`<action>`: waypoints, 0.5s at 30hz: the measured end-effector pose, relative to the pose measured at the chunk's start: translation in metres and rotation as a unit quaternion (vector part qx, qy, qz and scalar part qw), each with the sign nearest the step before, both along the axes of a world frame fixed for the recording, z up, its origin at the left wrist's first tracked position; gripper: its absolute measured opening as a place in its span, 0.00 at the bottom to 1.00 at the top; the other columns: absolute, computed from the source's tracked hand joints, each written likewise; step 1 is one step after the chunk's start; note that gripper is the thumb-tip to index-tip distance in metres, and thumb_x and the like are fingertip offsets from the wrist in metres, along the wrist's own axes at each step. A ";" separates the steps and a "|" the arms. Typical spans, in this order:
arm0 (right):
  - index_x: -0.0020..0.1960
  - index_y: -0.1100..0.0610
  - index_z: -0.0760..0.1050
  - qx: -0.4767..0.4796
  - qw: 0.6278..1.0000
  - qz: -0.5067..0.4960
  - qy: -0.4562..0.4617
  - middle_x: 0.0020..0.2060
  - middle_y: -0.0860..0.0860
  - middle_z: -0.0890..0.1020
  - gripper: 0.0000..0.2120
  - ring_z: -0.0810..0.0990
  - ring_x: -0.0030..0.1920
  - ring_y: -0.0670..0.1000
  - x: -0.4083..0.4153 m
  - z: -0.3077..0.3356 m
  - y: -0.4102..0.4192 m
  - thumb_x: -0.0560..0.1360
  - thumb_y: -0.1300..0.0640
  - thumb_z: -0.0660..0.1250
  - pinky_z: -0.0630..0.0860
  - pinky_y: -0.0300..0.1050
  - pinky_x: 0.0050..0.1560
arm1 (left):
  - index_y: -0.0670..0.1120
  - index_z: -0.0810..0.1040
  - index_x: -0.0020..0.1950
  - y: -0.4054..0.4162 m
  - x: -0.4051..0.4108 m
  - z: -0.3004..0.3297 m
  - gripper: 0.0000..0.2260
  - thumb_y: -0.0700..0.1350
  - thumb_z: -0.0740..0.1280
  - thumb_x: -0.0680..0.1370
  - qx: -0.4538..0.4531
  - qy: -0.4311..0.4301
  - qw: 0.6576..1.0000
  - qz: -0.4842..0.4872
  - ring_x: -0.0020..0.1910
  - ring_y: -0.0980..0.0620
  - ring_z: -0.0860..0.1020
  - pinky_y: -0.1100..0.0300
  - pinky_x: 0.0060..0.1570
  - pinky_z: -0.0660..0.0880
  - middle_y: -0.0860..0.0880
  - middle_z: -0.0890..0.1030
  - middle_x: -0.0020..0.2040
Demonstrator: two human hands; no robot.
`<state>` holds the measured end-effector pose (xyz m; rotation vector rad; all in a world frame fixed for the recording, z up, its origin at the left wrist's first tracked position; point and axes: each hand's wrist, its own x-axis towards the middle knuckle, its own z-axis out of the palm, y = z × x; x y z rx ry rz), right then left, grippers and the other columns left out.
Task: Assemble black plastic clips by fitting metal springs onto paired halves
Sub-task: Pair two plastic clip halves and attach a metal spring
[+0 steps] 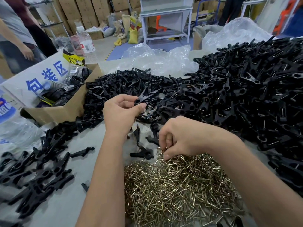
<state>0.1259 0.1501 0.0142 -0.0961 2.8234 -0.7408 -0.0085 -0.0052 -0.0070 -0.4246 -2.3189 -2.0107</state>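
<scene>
My left hand [122, 110] pinches a black clip half [144, 97] between thumb and fingers, just above the heap of loose black halves [131, 86]. My right hand [178, 139] is curled at the top edge of the brass-coloured spring pile [180, 190], its fingertips pinching a metal spring [164, 149]. A huge mound of assembled black clips with springs [246, 89] fills the right side. More black clips [37, 174] lie scattered at the left. A few single halves [142, 153] lie between my hands.
A cardboard box [65, 110] holding black parts and a white sign stands at the left. Crumpled clear plastic [160, 59] lies behind the heaps. A water bottle [86, 45] stands behind the box. People stand at the far left; stacked cartons and a white bench fill the background.
</scene>
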 end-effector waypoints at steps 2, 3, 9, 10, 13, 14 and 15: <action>0.42 0.51 0.83 -0.038 0.999 -0.020 0.000 0.36 0.46 0.86 0.07 0.84 0.33 0.43 0.002 0.002 0.002 0.71 0.54 0.82 0.82 0.39 0.37 | 0.51 0.86 0.44 0.001 0.001 0.001 0.11 0.41 0.84 0.67 0.003 -0.006 1.000 -0.004 0.36 0.50 0.85 0.59 0.36 0.79 0.43 0.85 0.40; 0.41 0.51 0.83 -0.077 0.997 -0.031 0.006 0.35 0.46 0.86 0.07 0.84 0.32 0.44 0.003 0.004 0.004 0.71 0.57 0.81 0.81 0.38 0.35 | 0.50 0.86 0.44 0.002 0.002 0.002 0.11 0.40 0.84 0.67 0.006 -0.009 1.000 -0.006 0.36 0.51 0.84 0.62 0.35 0.78 0.42 0.85 0.40; 0.47 0.50 0.87 -0.300 0.942 -0.095 0.117 0.35 0.51 0.85 0.04 0.81 0.31 0.48 0.005 0.006 0.018 0.75 0.59 0.77 0.80 0.40 0.33 | 0.48 0.86 0.46 0.000 0.003 0.005 0.11 0.39 0.83 0.68 0.037 -0.012 0.999 -0.024 0.35 0.54 0.84 0.63 0.37 0.79 0.45 0.84 0.38; 0.48 0.51 0.87 -0.330 0.929 -0.105 0.128 0.35 0.51 0.85 0.05 0.81 0.32 0.49 0.005 0.004 0.018 0.77 0.60 0.75 0.81 0.41 0.33 | 0.48 0.86 0.46 -0.001 0.004 0.006 0.11 0.38 0.83 0.68 0.043 -0.015 0.998 -0.032 0.36 0.53 0.85 0.62 0.38 0.80 0.47 0.84 0.36; 0.49 0.54 0.88 -0.400 0.894 -0.132 0.154 0.38 0.52 0.84 0.09 0.82 0.38 0.52 0.003 -0.002 0.017 0.80 0.63 0.70 0.82 0.46 0.35 | 0.50 0.86 0.44 -0.004 0.004 0.006 0.12 0.36 0.82 0.67 0.060 -0.024 0.995 -0.078 0.36 0.54 0.84 0.64 0.38 0.80 0.51 0.84 0.35; 0.49 0.56 0.88 -0.434 0.873 -0.149 0.164 0.38 0.53 0.84 0.09 0.82 0.39 0.51 0.001 -0.004 0.016 0.81 0.64 0.69 0.82 0.45 0.34 | 0.50 0.87 0.43 -0.006 0.004 0.007 0.12 0.36 0.83 0.67 0.065 -0.026 0.993 -0.093 0.37 0.54 0.84 0.64 0.39 0.80 0.50 0.84 0.36; 0.49 0.57 0.87 -0.469 0.848 -0.172 0.176 0.38 0.54 0.85 0.09 0.83 0.37 0.50 0.000 -0.005 0.016 0.81 0.65 0.69 0.80 0.42 0.33 | 0.51 0.87 0.42 -0.007 0.004 0.007 0.13 0.36 0.83 0.65 0.067 -0.026 0.992 -0.108 0.38 0.53 0.84 0.64 0.39 0.79 0.49 0.85 0.37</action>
